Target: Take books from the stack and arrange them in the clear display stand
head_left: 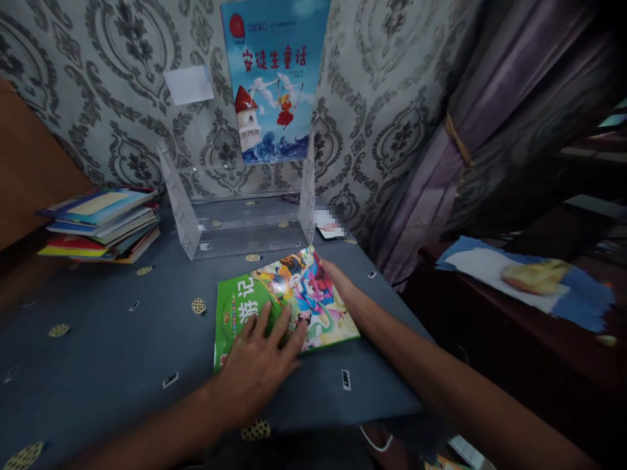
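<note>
A picture book (318, 307) with a green and brightly coloured cover lies at a slant over the dark blue tablecloth. My left hand (262, 356) rests on the cover's lower part, fingers spread. Around the book's right edge is my right hand (340, 281); its fingers are hidden behind the book, which it appears to hold. Beyond the book stands a clear acrylic rack (179, 202). A blue storybook (277, 85) is upright above the rack's right part, in front of the wallpaper.
A stack of books (100, 225) sits at the table's back left. A phone-like object (329, 225), partly blurred out, lies right of the rack. A white card (189, 85) shows against the wallpaper. Purple curtain (441, 170) hangs at right, beside a dark surface with a blue-and-white packet (490, 267).
</note>
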Demonstrator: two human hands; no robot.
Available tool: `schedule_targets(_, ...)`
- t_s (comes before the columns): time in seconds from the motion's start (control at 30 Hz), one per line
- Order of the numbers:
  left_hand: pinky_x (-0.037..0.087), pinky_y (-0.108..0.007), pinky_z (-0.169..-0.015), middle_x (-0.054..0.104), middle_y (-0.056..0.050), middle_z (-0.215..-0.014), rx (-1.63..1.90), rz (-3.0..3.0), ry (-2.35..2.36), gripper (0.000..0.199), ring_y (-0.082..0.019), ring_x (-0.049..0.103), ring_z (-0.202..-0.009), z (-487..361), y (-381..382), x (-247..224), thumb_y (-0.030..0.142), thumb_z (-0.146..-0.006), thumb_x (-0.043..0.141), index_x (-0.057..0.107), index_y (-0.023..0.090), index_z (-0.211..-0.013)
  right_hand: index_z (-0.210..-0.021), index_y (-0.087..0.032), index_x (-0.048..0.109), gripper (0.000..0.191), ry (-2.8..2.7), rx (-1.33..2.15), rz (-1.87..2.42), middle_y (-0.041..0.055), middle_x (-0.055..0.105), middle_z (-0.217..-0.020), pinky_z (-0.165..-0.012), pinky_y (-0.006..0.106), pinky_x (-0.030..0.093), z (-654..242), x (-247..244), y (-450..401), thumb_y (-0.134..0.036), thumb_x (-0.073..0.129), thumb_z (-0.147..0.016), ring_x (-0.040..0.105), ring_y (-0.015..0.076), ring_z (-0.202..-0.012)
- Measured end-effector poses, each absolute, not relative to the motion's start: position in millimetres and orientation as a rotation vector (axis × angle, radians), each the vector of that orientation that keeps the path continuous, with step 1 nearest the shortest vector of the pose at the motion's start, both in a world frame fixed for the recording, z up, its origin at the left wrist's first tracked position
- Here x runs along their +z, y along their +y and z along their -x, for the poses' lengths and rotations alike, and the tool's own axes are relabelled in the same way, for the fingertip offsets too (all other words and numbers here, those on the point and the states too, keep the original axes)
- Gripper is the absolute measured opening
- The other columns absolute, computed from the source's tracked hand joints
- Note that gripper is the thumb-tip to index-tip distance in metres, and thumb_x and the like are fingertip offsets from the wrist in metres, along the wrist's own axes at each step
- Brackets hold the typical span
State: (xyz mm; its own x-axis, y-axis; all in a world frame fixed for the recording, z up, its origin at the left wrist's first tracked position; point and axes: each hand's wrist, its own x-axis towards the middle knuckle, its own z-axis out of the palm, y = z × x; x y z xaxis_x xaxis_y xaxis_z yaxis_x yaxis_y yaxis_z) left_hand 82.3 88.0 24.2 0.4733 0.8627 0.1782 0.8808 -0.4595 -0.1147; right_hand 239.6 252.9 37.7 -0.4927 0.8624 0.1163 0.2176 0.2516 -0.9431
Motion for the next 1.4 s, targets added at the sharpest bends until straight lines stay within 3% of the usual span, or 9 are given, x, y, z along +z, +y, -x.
schedule_targets(0.07, 0.052, -0.055, -0.101, 0.054, -0.013, -0.147, -0.153, 2.564, -1.483, 0.050, -0.041, 0.048, -0.137, -81, 87, 20, 0.044, -0.099, 0.051, 0.050, 0.021, -0.142, -0.113, -0.013, 0.067, 0.058, -1.616, 1.630, 1.010, 0.0116, 0.076, -0.092, -0.074, 0.045, 0.057, -245, 35, 262, -0.056, 0.029, -0.102, 0.073, 0.0269, -0.082)
schedule_targets(0.13, 0.051, -0.051, -0.103, 0.057, -0.010, -0.145, -0.191, 2.599, -1.473, 0.048, -0.035, 0.049, -0.136, -77, 87, 20, 0.048, -0.100, 0.046, 0.052, 0.021, -0.140, -0.113, -0.015, 0.067, 0.047, -1.343, 1.853, 1.025, 0.0082, 0.076, -0.082, -0.068, 0.039, 0.057, -246, 29, 269, -0.055, 0.047, -0.095, 0.072, 0.0244, -0.073)
schedule_targets(0.23, 0.048, -0.050, -0.107, 0.055, -0.009, -0.147, -0.250, 2.658, -1.502, 0.043, -0.030, 0.049, -0.137, -69, 92, 23, 0.041, -0.103, 0.041, 0.052, 0.022, -0.141, -0.107, -0.017, 0.069, 0.038, -1.270, 1.723, 1.067, 0.0032, 0.073, -0.075, -0.056, 0.027, 0.051, -244, 15, 275, -0.048, 0.067, -0.084, 0.066, 0.0172, -0.060)
schedule_targets(0.3, 0.043, -0.052, -0.111, 0.053, -0.008, -0.149, -0.284, 2.697, -1.560, 0.044, -0.028, 0.047, -0.140, -61, 101, 23, 0.041, -0.104, 0.039, 0.051, 0.023, -0.142, -0.102, -0.018, 0.070, 0.039, -1.323, 1.597, 1.077, 0.0036, 0.074, -0.078, -0.052, 0.025, 0.048, -243, 6, 277, -0.049, 0.071, -0.078, 0.064, 0.0160, -0.058)
schedule_targets(0.47, 0.034, -0.055, -0.117, 0.049, -0.011, -0.152, -0.335, 2.578, -1.791, 0.048, -0.029, 0.040, -0.145, -30, 133, 20, 0.042, -0.103, 0.037, 0.049, 0.020, -0.145, -0.099, -0.017, 0.069, 0.031, -1.652, 1.128, 1.134, 0.0086, 0.076, -0.090, -0.072, 0.036, 0.056, -247, 1, 280, -0.041, 0.060, -0.083, 0.070, 0.0233, -0.077)
schedule_targets(0.63, 0.034, -0.054, -0.117, 0.053, -0.013, -0.149, -0.435, 2.385, -1.961, 0.047, -0.030, 0.046, -0.140, -6, 147, 15, 0.034, -0.102, 0.036, 0.051, 0.014, -0.142, -0.111, -0.018, 0.071, 0.029, -2.242, 0.416, 1.001, 0.0119, 0.073, -0.113, -0.099, 0.047, 0.050, -240, 18, 253, -0.026, 0.049, -0.093, 0.065, 0.0282, -0.109)
schedule_targets(0.83, 0.041, -0.045, -0.114, 0.060, -0.013, -0.141, -0.565, 2.389, -1.948, 0.045, -0.025, 0.052, -0.134, -2, 146, 11, 0.027, -0.102, 0.030, 0.053, 0.012, -0.138, -0.144, -0.018, 0.050, 0.044, -2.783, 0.410, 0.496, 0.0112, 0.050, -0.152, -0.121, 0.050, 0.030, -214, 22, 217, -0.029, 0.043, -0.102, 0.040, 0.0225, -0.145)
schedule_targets(1.03, 0.041, -0.046, -0.114, 0.060, -0.013, -0.140, -0.586, 2.373, -1.953, 0.046, -0.025, 0.053, -0.133, -1, 146, 10, 0.029, -0.102, 0.029, 0.053, 0.012, -0.137, -0.151, -0.018, 0.042, 0.051, -2.767, 0.388, 0.727, 0.0113, 0.041, -0.158, -0.123, 0.051, 0.027, -228, 14, 228, -0.039, 0.037, -0.104, 0.032, 0.0237, -0.150)
schedule_targets(1.4, 0.035, -0.045, -0.119, 0.054, -0.011, -0.148, -0.620, 2.408, -1.973, 0.047, -0.022, 0.043, -0.143, 11, 150, 3, 0.029, -0.102, 0.030, 0.051, 0.013, -0.141, -0.142, -0.009, 0.051, 0.051, -2.603, 0.198, 1.014, 0.0182, 0.055, -0.146, -0.120, 0.051, 0.034, -255, 0, 239, -0.035, 0.035, -0.102, 0.050, 0.0290, -0.136)
